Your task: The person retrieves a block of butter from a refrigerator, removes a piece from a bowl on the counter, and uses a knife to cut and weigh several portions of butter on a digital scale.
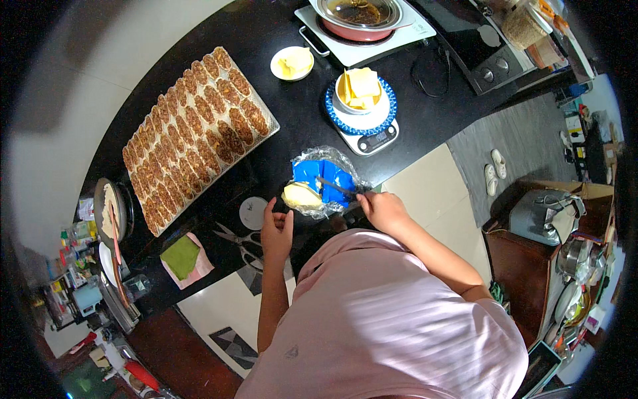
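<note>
In my right hand (385,211) is a dark, narrow knife (337,187), its blade reaching left over a blue wrapper (340,176). A pale yellow block of what looks like butter (302,196) lies at the wrapper's near left, with crumpled clear plastic wrap (332,154) around both. My left hand (276,231) is beside the block, thumb and forefinger apart and the other fingers curled; whether it touches the wrap is hard to tell. Beyond, a white bowl (344,106) heaped with yellow slices (362,83) stands on a blue-rimmed plate (330,112) on a kitchen scale (379,142).
A small white bowl (274,69) with yellow pieces stands farther back. At left lies a large tray (271,128) of brown-topped ovals. Scissors (240,241), a white disc (252,213) and a green-and-pink cloth (186,259) lie near the edge. A covered pot (359,30) sits on a hob.
</note>
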`<control>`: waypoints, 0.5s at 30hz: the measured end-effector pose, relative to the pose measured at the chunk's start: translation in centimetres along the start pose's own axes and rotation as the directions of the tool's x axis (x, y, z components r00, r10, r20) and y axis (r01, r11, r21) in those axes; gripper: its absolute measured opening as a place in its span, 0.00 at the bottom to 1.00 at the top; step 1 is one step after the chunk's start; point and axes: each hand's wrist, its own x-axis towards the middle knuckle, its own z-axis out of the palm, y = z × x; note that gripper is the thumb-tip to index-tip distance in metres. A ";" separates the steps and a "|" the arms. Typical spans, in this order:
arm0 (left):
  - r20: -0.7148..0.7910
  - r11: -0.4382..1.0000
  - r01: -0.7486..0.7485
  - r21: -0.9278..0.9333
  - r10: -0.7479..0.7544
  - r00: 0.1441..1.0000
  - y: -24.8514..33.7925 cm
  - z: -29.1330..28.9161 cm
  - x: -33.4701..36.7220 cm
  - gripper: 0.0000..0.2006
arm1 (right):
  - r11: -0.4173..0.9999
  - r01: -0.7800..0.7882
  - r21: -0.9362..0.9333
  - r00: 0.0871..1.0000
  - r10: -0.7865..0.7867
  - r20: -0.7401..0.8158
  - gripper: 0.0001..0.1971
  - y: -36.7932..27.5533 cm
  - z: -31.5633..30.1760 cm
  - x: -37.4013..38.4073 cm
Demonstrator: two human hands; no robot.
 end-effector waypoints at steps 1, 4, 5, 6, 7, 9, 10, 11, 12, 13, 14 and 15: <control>-0.004 1.000 -0.026 0.015 0.026 1.000 0.3 0.1 0.0 0.25 | 0.999 -0.043 -0.009 0.999 0.043 0.001 0.22 0.0 -0.1 0.2; -0.060 0.888 -0.307 0.342 0.347 0.936 1.6 0.5 1.7 0.18 | 0.992 -0.107 -0.068 0.993 0.109 0.033 0.24 0.3 -0.5 0.7; -0.055 0.790 -0.403 0.462 0.479 0.876 2.5 0.6 2.5 0.16 | 0.989 -0.112 -0.094 0.992 0.116 0.048 0.24 0.2 -0.9 0.8; -0.042 0.762 -0.468 0.448 0.541 0.840 3.4 1.0 3.5 0.13 | 0.988 -0.118 -0.099 0.991 0.123 0.052 0.24 -0.1 -1.3 0.7; 0.016 0.740 -0.483 0.468 0.539 0.842 3.9 1.1 4.5 0.12 | 0.990 -0.115 -0.083 0.991 0.121 0.064 0.23 -0.3 -1.7 0.8; 0.131 0.692 -0.511 0.511 0.524 0.841 4.8 1.0 6.5 0.11 | 0.993 -0.106 -0.044 0.990 0.109 0.090 0.23 -1.0 -2.7 0.9; 0.151 0.696 -0.490 0.526 0.490 0.859 4.8 1.1 7.5 0.08 | 0.991 -0.088 -0.100 0.987 0.100 0.124 0.22 -1.7 -3.5 1.2; 0.245 0.675 -0.465 0.572 0.401 0.883 4.9 1.3 8.4 0.09 | 0.985 -0.072 -0.155 0.982 0.097 0.159 0.20 -2.6 -4.3 1.5; 0.328 0.648 -0.445 0.618 0.301 0.895 4.9 1.6 9.3 0.10 | 0.976 -0.054 -0.209 0.976 0.095 0.195 0.19 -3.4 -4.9 1.9; 0.396 0.616 -0.426 0.663 0.194 0.898 5.1 2.0 10.2 0.11 | 0.971 -0.036 -0.238 0.973 0.089 0.215 0.18 -3.9 -5.4 2.3; 0.452 0.559 -0.461 0.690 0.165 0.876 5.5 2.6 11.1 0.13 | 0.964 -0.020 -0.267 0.969 0.085 0.234 0.16 -4.4 -5.8 2.9; 0.492 0.524 -0.454 0.721 0.074 0.867 6.1 3.2 11.9 0.12 | 0.955 -0.003 -0.295 0.964 0.081 0.253 0.15 -4.9 -6.2 3.5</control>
